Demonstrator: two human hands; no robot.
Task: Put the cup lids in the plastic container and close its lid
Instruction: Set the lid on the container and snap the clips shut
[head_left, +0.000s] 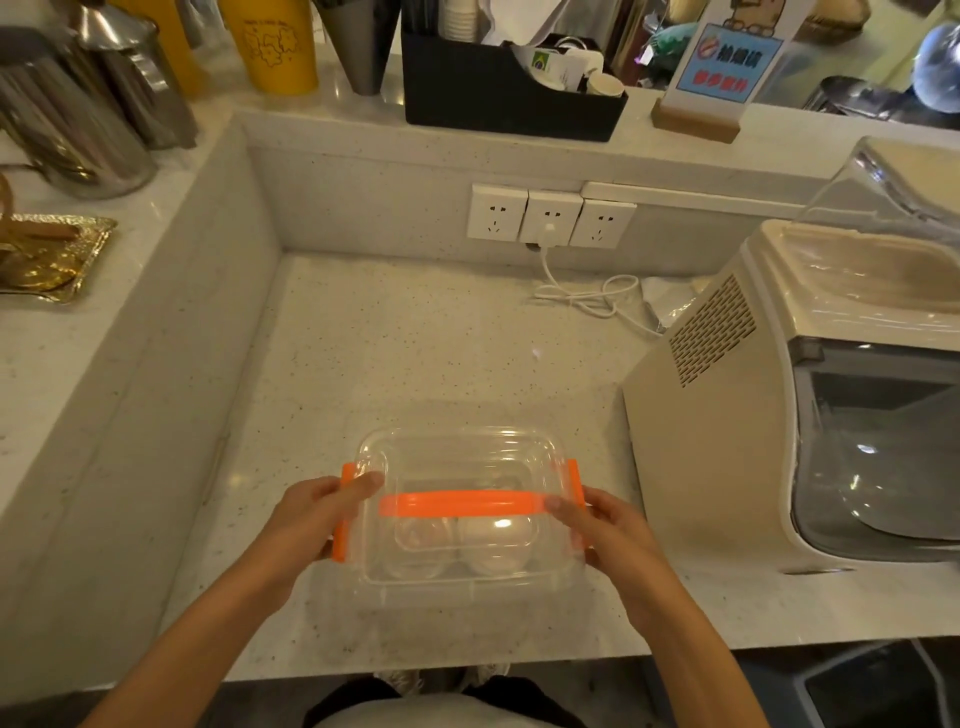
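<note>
Orange plastic marks the parts that matter now: two side clips and a long handle on the clear plastic container (462, 519), which sits on the speckled counter (415, 338) near its front edge, directly before the person. The container lid (457, 452) already lies on top, and pale round cup lids (467, 540) show through the clear wall, inside the box. The orange handle (457, 504) runs from left to right across the lid, so the long axis of the box lies crosswise between the two hands. The left hand (317, 514) grips the left orange clip (343, 519), with the thumb on top of the lid and the fingers wrapped under the clip. The right hand (587, 525) holds the opposite short end, the thumb touching the end of the handle and the right orange clip (574, 488) just behind it. Each hand is equally near its own clip, one at each short end. It cannot be told if the clips are already locked down; the likely next step is to press both clips inward against the sides, and the cream machine (753, 415) at the right stands well apart
</note>
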